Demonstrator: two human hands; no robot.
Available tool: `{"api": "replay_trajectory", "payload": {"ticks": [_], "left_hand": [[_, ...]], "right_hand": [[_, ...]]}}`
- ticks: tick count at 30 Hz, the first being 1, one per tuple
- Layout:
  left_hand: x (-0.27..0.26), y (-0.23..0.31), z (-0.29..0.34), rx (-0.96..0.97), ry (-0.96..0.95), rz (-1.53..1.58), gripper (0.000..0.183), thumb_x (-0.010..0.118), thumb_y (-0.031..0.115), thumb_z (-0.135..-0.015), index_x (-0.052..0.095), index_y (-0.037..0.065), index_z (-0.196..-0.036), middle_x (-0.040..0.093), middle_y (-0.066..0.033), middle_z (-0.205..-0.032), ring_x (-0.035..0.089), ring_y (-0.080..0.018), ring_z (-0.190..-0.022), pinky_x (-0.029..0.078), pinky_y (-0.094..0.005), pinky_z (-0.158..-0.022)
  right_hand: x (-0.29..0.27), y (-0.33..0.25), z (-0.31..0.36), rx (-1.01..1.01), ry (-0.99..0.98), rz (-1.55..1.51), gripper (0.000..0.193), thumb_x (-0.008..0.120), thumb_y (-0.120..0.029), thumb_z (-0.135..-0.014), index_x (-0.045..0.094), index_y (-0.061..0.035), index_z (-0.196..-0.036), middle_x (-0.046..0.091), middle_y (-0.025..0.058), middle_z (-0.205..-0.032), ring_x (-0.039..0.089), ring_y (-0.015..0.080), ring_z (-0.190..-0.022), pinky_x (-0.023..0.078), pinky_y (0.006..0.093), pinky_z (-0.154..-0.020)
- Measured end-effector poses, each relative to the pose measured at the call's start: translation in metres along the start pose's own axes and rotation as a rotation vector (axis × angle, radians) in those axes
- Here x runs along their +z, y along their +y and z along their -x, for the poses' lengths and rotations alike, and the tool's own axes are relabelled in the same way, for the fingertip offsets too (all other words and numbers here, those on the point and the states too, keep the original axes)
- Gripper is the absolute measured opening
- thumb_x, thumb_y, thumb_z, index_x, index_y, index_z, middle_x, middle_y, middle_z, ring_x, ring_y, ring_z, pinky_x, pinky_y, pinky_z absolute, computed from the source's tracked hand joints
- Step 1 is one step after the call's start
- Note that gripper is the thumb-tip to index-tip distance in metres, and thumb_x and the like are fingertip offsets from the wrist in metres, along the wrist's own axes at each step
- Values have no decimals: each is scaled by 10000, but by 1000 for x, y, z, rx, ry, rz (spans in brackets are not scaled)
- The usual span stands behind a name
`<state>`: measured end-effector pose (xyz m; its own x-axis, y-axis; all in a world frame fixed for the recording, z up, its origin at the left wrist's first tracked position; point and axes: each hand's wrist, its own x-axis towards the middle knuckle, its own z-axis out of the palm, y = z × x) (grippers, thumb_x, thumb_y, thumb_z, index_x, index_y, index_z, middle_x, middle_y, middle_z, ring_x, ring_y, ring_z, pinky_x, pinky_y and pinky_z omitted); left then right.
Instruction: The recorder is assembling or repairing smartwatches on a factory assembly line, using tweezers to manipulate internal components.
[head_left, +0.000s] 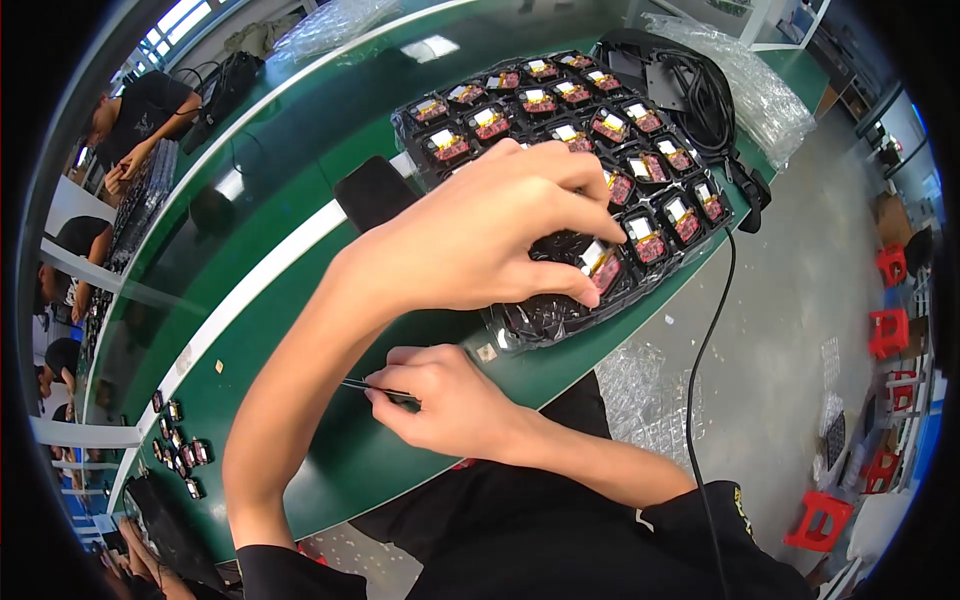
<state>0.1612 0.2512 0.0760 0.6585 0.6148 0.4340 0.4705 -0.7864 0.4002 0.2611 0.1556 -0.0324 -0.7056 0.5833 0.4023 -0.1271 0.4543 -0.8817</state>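
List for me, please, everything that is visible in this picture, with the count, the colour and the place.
Table: one, green, across the middle
Tray: one, black, right of centre on the table
Tray modules: over fifteen, red, white and yellow, in compartments
Loose modules: about ten, dark and red, table's lower left
Flat block: one, black, left of the tray
Coiled cable: one, black, upper right
Thin cable: one, black, right of centre
Floor: one, grey, right
Clear plastic: several pieces, transparent, top, upper right, floor
Stools: at least four, red, far right
Co-workers: several, dark clothing, left edge
Tweezers: one, dark, in the right grip
Left grip: one, bare, over the tray
Right grip: one, bare, below the tray
Sleeves: two, black, lower edge
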Motion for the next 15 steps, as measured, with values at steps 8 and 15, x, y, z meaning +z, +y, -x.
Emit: {"api": "replay_trajectory", "payload": {"ticks": [8, 15], "left_hand": [[-33, 31, 92, -277, 276, -77, 403, 832, -67, -848, 857, 122, -1203, 671, -67, -1130, 646, -203, -919, 531, -329, -718], [-80, 74, 335, -1067, 231, -838, 381, 828, 230, -953, 771, 96, -1305, 699, -129, -1272, 659, -353, -1196, 517, -447, -1034]], "right_hand": [[4, 2, -3, -61, 16, -1, 93, 766, -73, -898, 763, 17, -874, 726, 185, -833, 734, 393, -746, 591, 477, -677], [-2, -16, 0, 3, -1, 150, 135, 821, 2, -860, 827, 24, -993, 679, 87, -726, 569, 184, -548, 429, 333, -521]]}}
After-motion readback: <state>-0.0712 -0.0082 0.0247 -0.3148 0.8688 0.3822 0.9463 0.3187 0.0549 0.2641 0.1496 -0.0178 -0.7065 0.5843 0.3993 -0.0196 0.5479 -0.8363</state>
